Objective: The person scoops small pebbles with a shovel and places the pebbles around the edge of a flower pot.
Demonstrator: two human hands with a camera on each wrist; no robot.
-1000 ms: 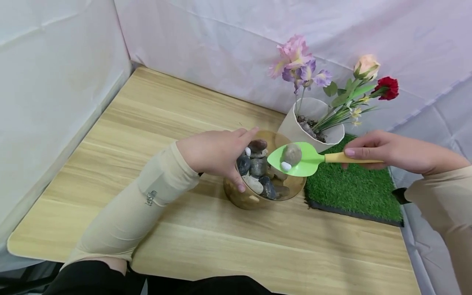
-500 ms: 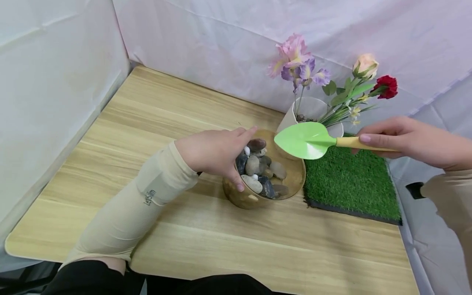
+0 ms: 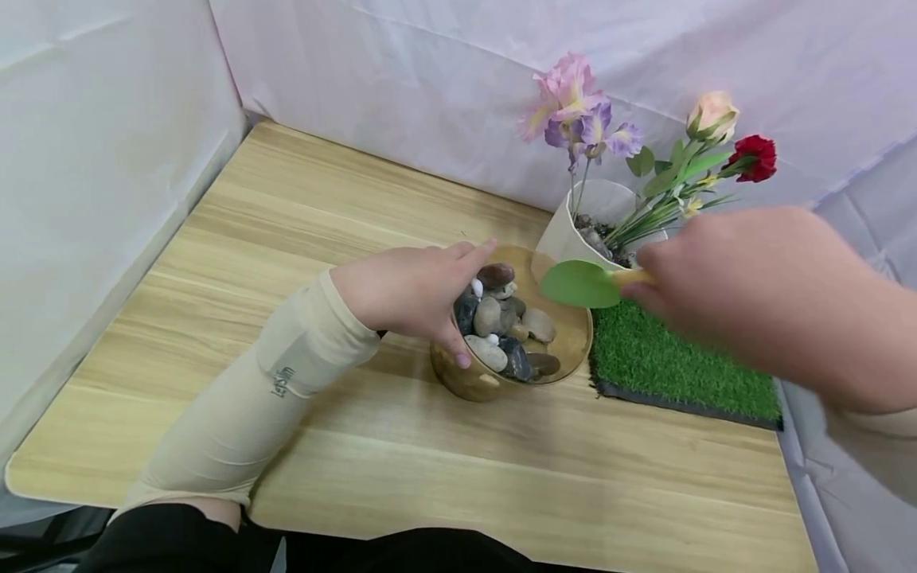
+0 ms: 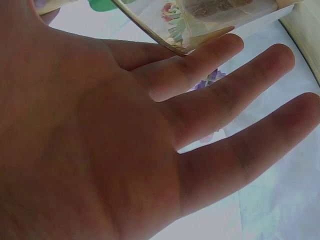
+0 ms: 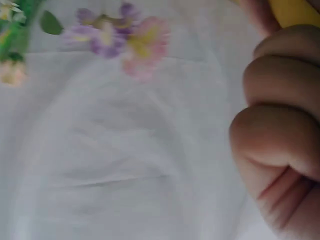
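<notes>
In the head view my left hand rests against the left side of an amber see-through bowl, thumb at the near rim and fingers toward the far side. The left wrist view shows those fingers straight and spread along the bowl's wall. Inside the bowl lie grey, dark and brown stones with small white pebbles. My right hand grips the yellow handle of a green trowel, its blade over the bowl's right rim. Curled fingers wrap the yellow handle in the right wrist view.
Behind the bowl stands a white pot with soil, stones and flowers, including a pink iris, a peach rose and a red carnation. An artificial grass mat lies to the right on the wooden table.
A grey stone and a white pebble left the trowel and lie in the bowl. My right hand has since turned over, tilting the bare blade. My left hand stays at the bowl.
</notes>
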